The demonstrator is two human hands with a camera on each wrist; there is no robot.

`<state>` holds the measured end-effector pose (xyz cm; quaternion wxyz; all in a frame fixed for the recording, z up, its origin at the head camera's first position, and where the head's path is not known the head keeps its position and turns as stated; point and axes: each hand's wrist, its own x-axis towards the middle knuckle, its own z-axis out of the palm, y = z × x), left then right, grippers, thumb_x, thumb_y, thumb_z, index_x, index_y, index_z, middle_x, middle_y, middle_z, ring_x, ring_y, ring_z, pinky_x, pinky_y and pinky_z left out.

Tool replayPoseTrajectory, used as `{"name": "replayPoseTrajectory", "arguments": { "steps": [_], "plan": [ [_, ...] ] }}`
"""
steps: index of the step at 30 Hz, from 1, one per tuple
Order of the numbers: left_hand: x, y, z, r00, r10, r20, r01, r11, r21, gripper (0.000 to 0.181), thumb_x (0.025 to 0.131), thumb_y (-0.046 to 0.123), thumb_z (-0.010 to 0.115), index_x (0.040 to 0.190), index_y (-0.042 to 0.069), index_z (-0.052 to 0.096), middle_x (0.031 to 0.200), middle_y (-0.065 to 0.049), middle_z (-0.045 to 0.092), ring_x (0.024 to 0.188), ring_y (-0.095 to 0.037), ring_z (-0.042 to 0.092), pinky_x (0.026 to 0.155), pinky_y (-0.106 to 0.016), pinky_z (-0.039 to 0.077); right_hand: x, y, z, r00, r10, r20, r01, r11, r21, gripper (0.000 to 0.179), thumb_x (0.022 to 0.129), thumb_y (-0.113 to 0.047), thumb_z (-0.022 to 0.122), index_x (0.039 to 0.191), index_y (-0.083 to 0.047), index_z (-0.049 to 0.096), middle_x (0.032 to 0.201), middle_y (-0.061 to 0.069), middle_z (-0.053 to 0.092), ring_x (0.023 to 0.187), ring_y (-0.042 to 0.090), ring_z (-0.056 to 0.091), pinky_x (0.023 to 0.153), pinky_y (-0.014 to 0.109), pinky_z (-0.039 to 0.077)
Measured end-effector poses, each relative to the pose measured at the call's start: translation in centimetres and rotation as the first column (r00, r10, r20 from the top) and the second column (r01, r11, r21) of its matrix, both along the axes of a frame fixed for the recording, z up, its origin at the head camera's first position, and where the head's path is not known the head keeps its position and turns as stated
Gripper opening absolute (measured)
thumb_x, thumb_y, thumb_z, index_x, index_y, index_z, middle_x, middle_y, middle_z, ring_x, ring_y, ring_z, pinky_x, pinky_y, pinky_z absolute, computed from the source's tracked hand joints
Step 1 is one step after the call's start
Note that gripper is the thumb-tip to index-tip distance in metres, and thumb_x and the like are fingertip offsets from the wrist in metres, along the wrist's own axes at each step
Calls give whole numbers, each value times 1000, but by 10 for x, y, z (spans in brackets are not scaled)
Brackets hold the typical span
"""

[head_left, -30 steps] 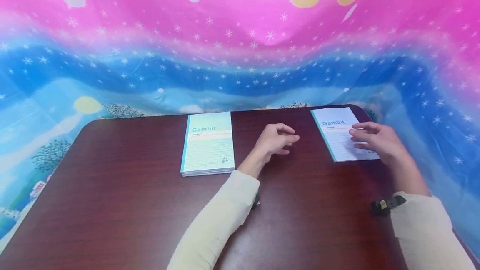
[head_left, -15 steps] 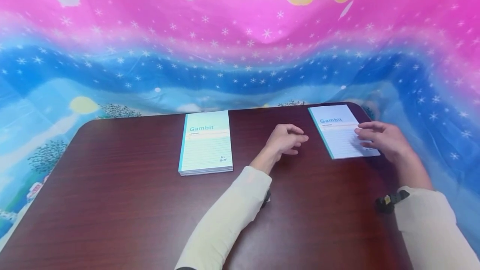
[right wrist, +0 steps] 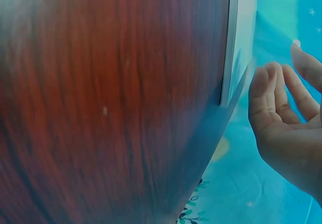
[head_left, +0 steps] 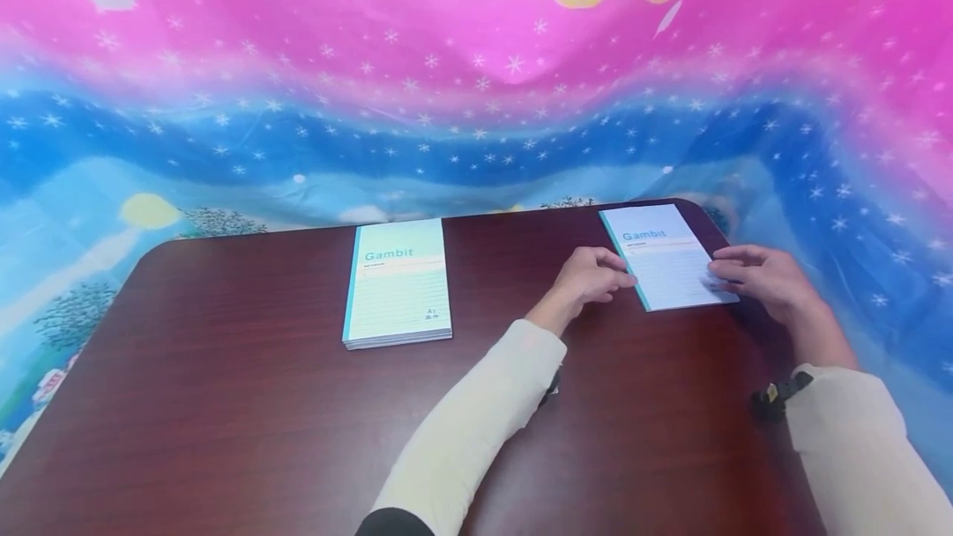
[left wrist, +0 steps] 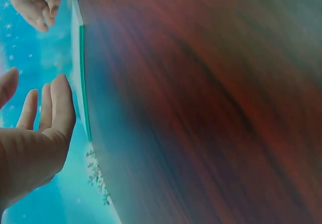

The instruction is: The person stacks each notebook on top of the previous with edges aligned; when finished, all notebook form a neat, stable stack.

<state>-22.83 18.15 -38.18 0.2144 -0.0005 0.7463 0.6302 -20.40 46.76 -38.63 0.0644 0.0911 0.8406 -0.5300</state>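
Observation:
A white notebook [head_left: 663, 259] marked "Gambit", with a teal spine, lies flat near the table's right back corner. My left hand [head_left: 593, 278] is beside its spine, fingers loosely bent and pointing towards it. Across from it, my right hand [head_left: 767, 278] hovers at the notebook's right side, fingertips over the lower right edge. Neither hand grips anything, and whether the fingertips touch the cover cannot be told from the head view. In the left wrist view the left hand [left wrist: 48, 123] has its fingers apart from the spine. The right wrist view has the right hand [right wrist: 287, 113] with fingers gently bent.
A stack of similar Gambit notebooks [head_left: 398, 292] lies to the left, near the back edge of the dark wood table [head_left: 223, 387]. A pink and blue patterned cloth [head_left: 462, 122] hangs behind the table and down its sides.
My left hand has moved right, up to the notebook's spine. My right hand has shifted from over the cover to its right edge. The head view has turned slightly right.

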Motion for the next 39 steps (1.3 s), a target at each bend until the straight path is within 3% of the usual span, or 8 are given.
{"name": "replayPoseTrajectory", "arguments": {
  "steps": [8, 13, 18, 24, 28, 31, 35, 39],
  "plan": [
    [-1, 25, -8, 999, -46, 1, 46, 997, -69, 21, 86, 4, 80, 107, 4, 75, 88, 1, 66, 76, -14, 69, 75, -27, 59, 0, 10, -6, 998, 40, 45, -44, 996, 82, 63, 100, -26, 67, 142, 14, 41, 99, -15, 59, 88, 4, 67, 80, 20, 57],
    [-6, 31, -13, 998, -58, 26, 61, 989, -133, 21, 87, 6, 80, 107, 7, 77, 93, 0, 70, 76, -11, 71, 79, -29, 59, -2, 11, -8, 996, 51, 70, -60, 989, 137, 67, 99, -31, 68, 142, 14, 42, 100, -9, 63, 87, 6, 67, 78, 17, 55],
    [-8, 33, -16, 994, -90, 63, 95, 991, -91, 30, 85, -3, 78, 114, 5, 76, 96, -3, 73, 80, -13, 73, 77, -28, 60, -4, 12, -8, 995, 65, 77, -79, 974, 211, 66, 99, -33, 68, 140, 14, 46, 104, -1, 65, 87, 5, 63, 76, 16, 53],
    [-13, 37, -19, 981, -196, 0, 193, 967, -167, 33, 87, 1, 77, 120, 4, 74, 101, -3, 74, 77, -9, 70, 75, -23, 58, -6, 12, -5, 993, 80, 82, -102, 947, 303, 62, 99, -34, 68, 136, 12, 51, 122, 20, 59, 99, 16, 53, 76, 18, 50],
    [-16, 40, -21, 945, -323, -51, 298, 915, -271, 15, 94, 13, 73, 86, 1, 73, 75, 0, 69, 60, -5, 59, 63, -16, 49, -7, 12, -4, 992, 84, 94, -110, 941, 321, 61, 99, -31, 68, 136, 14, 51, 124, 26, 57, 101, 23, 54, 76, 19, 50],
    [-18, 43, -21, 882, -459, -106, 383, 830, -405, 43, 99, 21, 67, 61, 7, 53, 54, 2, 52, 47, -5, 45, 53, -17, 38, -7, 13, -6, 992, 71, 105, -102, 941, 323, 61, 100, -30, 67, 138, 14, 48, 127, 31, 54, 107, 30, 53, 77, 22, 49],
    [-18, 44, -19, 794, -588, -157, 420, 716, -558, 51, 101, 25, 63, 56, 12, 43, 49, 5, 42, 43, -7, 37, 50, -20, 34, -8, 13, -8, 992, 53, 113, -88, 937, 338, 63, 100, -31, 65, 140, 15, 47, 133, 35, 48, 114, 39, 49, 81, 27, 47],
    [-17, 43, -17, 792, -593, -143, 434, 712, -552, 52, 101, 23, 63, 55, 11, 43, 49, 4, 43, 43, -7, 38, 50, -20, 35, -9, 13, -11, 994, 42, 102, -75, 933, 351, 63, 99, -29, 66, 139, 16, 49, 134, 36, 49, 114, 41, 50, 82, 28, 47]
  ]
}}
